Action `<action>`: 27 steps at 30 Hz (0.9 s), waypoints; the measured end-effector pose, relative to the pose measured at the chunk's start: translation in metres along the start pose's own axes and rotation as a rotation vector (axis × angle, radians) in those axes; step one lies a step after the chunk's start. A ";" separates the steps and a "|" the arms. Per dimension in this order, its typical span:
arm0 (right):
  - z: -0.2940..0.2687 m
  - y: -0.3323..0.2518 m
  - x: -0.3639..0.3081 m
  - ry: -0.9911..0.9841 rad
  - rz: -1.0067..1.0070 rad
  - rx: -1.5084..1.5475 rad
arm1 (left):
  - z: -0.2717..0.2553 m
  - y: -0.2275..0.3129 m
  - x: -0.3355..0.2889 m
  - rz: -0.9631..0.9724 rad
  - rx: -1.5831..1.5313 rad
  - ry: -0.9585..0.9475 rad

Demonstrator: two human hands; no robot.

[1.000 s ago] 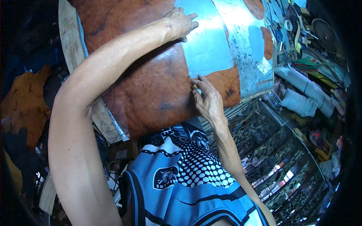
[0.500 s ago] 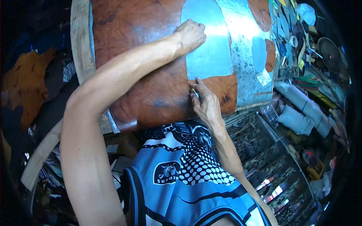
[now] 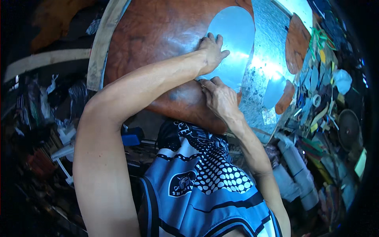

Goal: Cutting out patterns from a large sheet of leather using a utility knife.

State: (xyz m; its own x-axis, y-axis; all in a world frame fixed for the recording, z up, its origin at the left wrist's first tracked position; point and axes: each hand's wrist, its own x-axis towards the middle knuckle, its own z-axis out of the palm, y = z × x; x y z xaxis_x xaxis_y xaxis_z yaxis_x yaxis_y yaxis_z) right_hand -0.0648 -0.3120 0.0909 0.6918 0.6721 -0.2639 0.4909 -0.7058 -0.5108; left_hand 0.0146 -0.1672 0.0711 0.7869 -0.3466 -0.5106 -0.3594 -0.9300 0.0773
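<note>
A large sheet of brown leather point(image 3: 158, 31) lies over the bench, its near edge hanging toward me. On it rests a smooth grey-blue pattern piece point(image 3: 233, 35) with a rounded far end. My left hand point(image 3: 213, 51) lies on the pattern's left edge, fingers spread, pressing it to the leather. At the pattern's near left corner, my right hand point(image 3: 222, 96) is closed around a slim awl, nearly all hidden by the fingers now; its metal tip and dark handle show in the earlier picture.
On the grey metal bench top point(image 3: 260, 59) lie a brown leather piece point(image 3: 298, 43), a small grey-blue pattern point(image 3: 273, 93) and a smaller brown piece point(image 3: 285, 98). Scraps and a tape roll point(image 3: 316, 100) crowd the right side. A pale wooden strip point(image 3: 98, 59) runs along the left.
My left hand has gone from a loose fist to spread fingers on the pattern. The right hand has moved with the awl up the pattern's left side. The view has turned.
</note>
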 end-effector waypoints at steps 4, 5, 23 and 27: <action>-0.021 0.019 -0.002 -0.055 -0.099 -0.090 | -0.008 0.006 -0.004 -0.044 -0.018 -0.053; -0.026 0.025 -0.002 -0.057 -0.105 -0.090 | -0.006 0.006 -0.003 -0.048 -0.012 -0.056; -0.065 0.083 -0.047 -0.112 -0.030 -0.068 | -0.018 0.021 0.009 -0.046 0.072 -0.012; -0.062 0.090 -0.047 -0.105 -0.051 -0.054 | -0.042 0.058 0.021 -0.285 -0.090 -0.148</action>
State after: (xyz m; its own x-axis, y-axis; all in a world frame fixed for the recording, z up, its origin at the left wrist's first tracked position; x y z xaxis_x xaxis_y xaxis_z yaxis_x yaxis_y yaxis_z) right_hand -0.0201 -0.4209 0.1082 0.6073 0.7251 -0.3246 0.5537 -0.6793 -0.4816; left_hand 0.0312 -0.2339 0.1012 0.7656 -0.0554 -0.6409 -0.0840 -0.9964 -0.0142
